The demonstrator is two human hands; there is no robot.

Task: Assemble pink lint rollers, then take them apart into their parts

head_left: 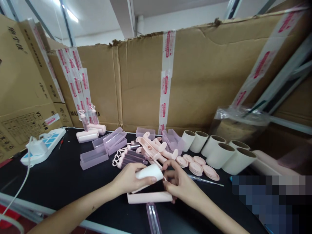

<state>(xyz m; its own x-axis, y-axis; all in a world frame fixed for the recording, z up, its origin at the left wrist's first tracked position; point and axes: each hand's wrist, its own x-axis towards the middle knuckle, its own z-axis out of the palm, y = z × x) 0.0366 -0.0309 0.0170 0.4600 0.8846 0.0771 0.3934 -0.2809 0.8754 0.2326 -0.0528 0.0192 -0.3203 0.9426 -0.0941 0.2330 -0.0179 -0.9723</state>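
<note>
My left hand (130,177) is wrapped round a white lint-roller roll (152,174), held tilted over the near part of the table. Just below the roll is a pale pink roller cover (149,197), with a clear purple handle (153,217) pointing towards me. At the roll's right end my right hand (179,183) is closed, thumb and fingers bent round a thin pink edge. Its lower fingers go behind the right end of the cover. Whether that pink edge is an end cap or part of the cover is hidden by the fingers.
Beyond my hands lie pink roller parts (156,148), purple boxes (94,159) and heart-loop handles (133,159). Pink discs (195,169), a screwdriver (207,181) and white rolls (220,156) are at right. Two assembled rollers (87,136) and a power strip (45,146) stand left. Cardboard (141,84) walls the back.
</note>
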